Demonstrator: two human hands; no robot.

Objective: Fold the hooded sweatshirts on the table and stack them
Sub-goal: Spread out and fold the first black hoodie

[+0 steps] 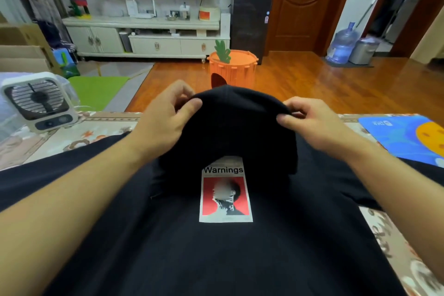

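Both hands, left hand (165, 113) and right hand (310, 118), pinch the rim of the black cotton hood (240, 122) above the black hooded sweatshirt (216, 247) lying flat on the patterned table (79, 132); uneven pulling could probably crease the fold.

Matt black cloth sweatshirt (216, 259), smooth, with flat printed patch (225, 196). Patterned woven tablecloth (72, 137), dull. Glossy blue mat (406, 137). White plastic fan (39, 103). Polished, reflective wooden floor (312, 81). Orange plastic-looking stool (231, 68).
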